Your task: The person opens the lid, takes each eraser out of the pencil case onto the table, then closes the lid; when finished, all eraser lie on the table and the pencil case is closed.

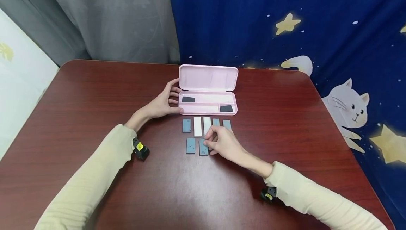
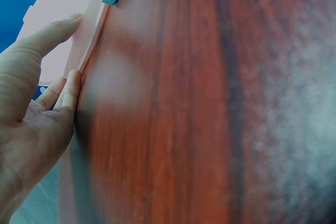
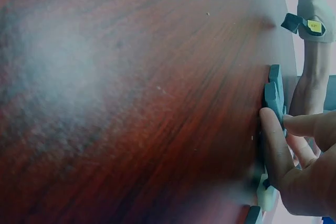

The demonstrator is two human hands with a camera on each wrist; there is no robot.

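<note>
A pink pencil case (image 1: pixel 207 109) lies with its lid (image 1: pixel 208 78) raised, two dark rectangular pieces inside. My left hand (image 1: pixel 161 102) rests along the case's left end, thumb at the front corner and fingers spread up the side. In front of the case, my right hand (image 1: pixel 223 143) pinches a small blue-grey block (image 1: pixel 202 149) by its right edge, thumb and forefinger on it. In the right wrist view, fingertips meet that block (image 3: pixel 272 97). Left of it is another blue-grey block (image 1: pixel 190 145).
Closer to the case runs a row of blocks: a blue-grey block (image 1: pixel 186 125) at its left end, a white block (image 1: pixel 197 126), a second white block (image 1: pixel 207 122), then further blue-grey ones partly behind my right hand. Everything sits on a reddish-brown table (image 1: pixel 111 92) backed by curtains.
</note>
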